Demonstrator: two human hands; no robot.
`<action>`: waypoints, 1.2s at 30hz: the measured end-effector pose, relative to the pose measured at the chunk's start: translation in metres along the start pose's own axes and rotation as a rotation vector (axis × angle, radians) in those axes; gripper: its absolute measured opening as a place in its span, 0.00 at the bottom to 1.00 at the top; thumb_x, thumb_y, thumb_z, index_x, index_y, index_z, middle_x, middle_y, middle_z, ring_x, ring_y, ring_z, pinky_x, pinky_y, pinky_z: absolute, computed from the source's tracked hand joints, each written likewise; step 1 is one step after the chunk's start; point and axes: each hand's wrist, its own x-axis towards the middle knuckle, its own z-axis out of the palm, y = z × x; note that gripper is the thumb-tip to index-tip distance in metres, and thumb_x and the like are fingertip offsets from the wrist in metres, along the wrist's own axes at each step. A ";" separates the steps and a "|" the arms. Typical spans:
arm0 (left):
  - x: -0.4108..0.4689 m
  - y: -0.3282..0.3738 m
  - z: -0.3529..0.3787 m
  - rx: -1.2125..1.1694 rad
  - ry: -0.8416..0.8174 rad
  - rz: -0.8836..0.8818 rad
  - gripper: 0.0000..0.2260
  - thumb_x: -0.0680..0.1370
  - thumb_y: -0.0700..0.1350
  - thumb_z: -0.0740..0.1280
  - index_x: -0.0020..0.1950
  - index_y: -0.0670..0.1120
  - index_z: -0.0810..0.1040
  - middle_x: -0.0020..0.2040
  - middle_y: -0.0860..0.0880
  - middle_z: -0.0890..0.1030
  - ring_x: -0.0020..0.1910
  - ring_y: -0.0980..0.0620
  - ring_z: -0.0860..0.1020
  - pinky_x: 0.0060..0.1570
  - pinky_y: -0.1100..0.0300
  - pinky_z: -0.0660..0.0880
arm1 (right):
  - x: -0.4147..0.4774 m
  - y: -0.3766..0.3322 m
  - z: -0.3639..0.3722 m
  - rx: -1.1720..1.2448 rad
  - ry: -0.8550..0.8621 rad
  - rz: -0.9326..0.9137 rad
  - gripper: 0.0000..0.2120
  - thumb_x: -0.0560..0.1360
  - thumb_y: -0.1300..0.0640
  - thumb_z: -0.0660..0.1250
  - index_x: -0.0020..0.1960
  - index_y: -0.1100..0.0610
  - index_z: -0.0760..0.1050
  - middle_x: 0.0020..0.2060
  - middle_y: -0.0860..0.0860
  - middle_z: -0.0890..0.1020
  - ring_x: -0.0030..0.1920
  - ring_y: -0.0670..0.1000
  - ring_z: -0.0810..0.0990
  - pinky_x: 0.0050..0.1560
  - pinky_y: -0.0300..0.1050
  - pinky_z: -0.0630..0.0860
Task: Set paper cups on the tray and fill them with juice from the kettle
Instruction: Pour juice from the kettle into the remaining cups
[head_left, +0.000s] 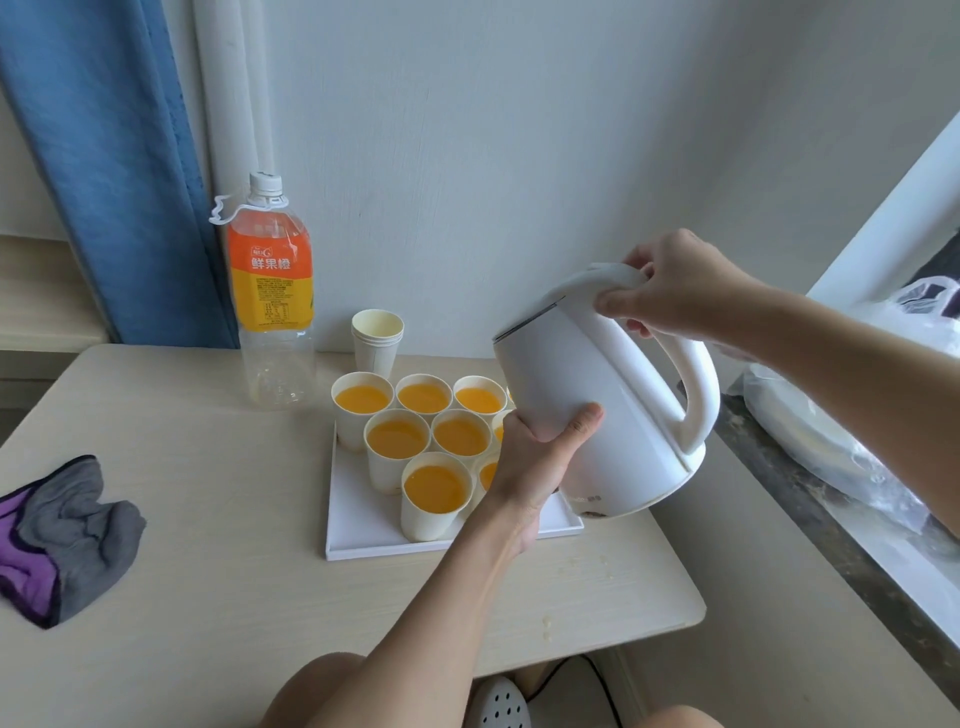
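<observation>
Tilted kettle (613, 395) grasped firmly: right hand (680, 291) around handle (698, 395), left hand (535, 457) around body.

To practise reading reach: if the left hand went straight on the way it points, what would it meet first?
The kettle: the left hand holds its side, so nothing lies between. Past it, depth is unclear.

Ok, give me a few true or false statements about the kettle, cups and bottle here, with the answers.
1. The right hand grips the kettle by its handle. True.
2. The left hand holds a paper cup. False: the left hand supports the kettle's body.
3. The visible paper cups on the tray hold orange juice. True.
4. The juice bottle is full. False: the juice bottle is almost empty.
</observation>
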 end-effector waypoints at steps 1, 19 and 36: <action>0.000 0.001 0.002 -0.006 0.008 -0.007 0.28 0.69 0.55 0.82 0.65 0.47 0.77 0.58 0.48 0.86 0.58 0.47 0.84 0.48 0.56 0.79 | 0.000 0.000 0.000 -0.032 0.004 -0.015 0.11 0.74 0.54 0.71 0.53 0.58 0.78 0.32 0.53 0.83 0.31 0.50 0.82 0.34 0.39 0.74; 0.022 -0.001 0.018 -0.084 0.026 -0.084 0.35 0.67 0.65 0.73 0.69 0.50 0.76 0.60 0.47 0.85 0.58 0.45 0.83 0.52 0.45 0.82 | 0.035 0.006 0.034 -0.165 0.140 -0.204 0.09 0.76 0.59 0.66 0.54 0.61 0.77 0.44 0.59 0.79 0.45 0.63 0.76 0.45 0.52 0.76; 0.032 -0.007 0.017 -0.158 0.021 -0.104 0.36 0.66 0.66 0.73 0.70 0.50 0.75 0.59 0.46 0.85 0.61 0.41 0.82 0.60 0.36 0.80 | 0.045 -0.002 0.043 -0.202 0.096 -0.217 0.06 0.78 0.57 0.66 0.47 0.60 0.75 0.40 0.57 0.77 0.40 0.61 0.74 0.38 0.48 0.71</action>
